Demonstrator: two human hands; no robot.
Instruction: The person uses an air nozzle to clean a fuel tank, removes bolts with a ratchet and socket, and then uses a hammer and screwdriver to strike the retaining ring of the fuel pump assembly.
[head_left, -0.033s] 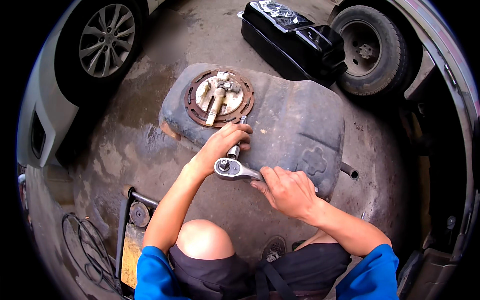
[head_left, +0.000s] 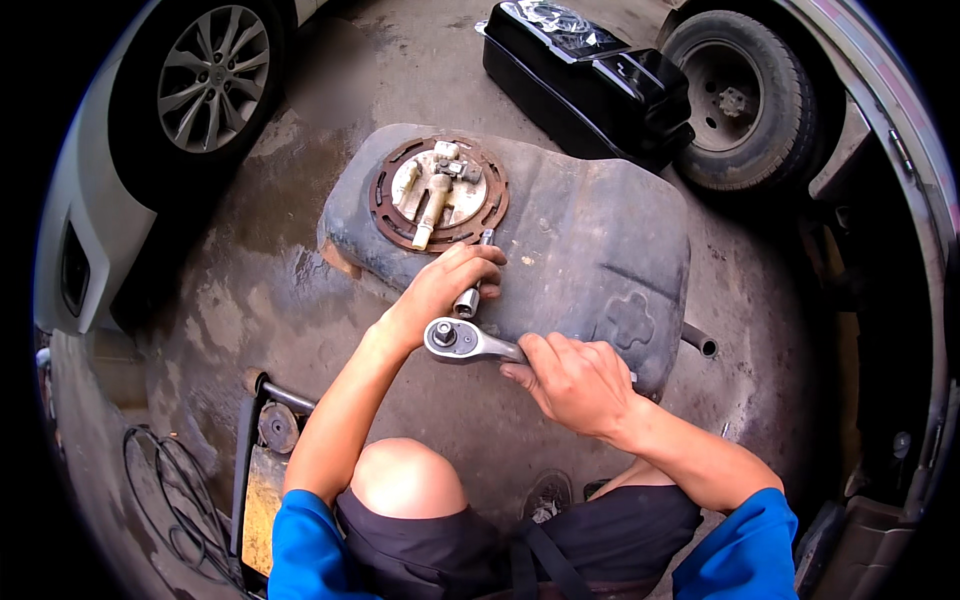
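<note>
At the far left a white car's bumper and its silver alloy wheel (head_left: 212,72) curve along the rim of the view. Lower down, a loop of thin black cable (head_left: 170,490) lies on the stained concrete floor (head_left: 250,300), next to a low black-framed trolley with a small wheel (head_left: 277,427).

The left hand (head_left: 440,290) reaches forward from a bare forearm and a blue sleeve. Its fingers are curled closed around a short silver socket extension bar (head_left: 473,285), which runs up the near face of the large grey dirty fuel tank (head_left: 590,240) lying flat on the floor. The bar's upper end pokes out past the knuckles, just below the rusty round locking ring with a pale pump fitting in its centre (head_left: 438,193), on the tank's top left.

Just below the left hand sits the round head of a chrome ratchet wrench (head_left: 462,342), joined to the bar's lower end. Its handle runs right into the right hand (head_left: 575,380), which is wrapped closed over it; only the head and a short length of the handle show. That hand lies against the tank's near edge.

Farther right, a short dark pipe stub (head_left: 700,343) sticks out of the tank's side. Behind the tank lies a glossy black plastic tank (head_left: 590,75), and beside it a dark tyre on a bare hub (head_left: 740,100).
</note>
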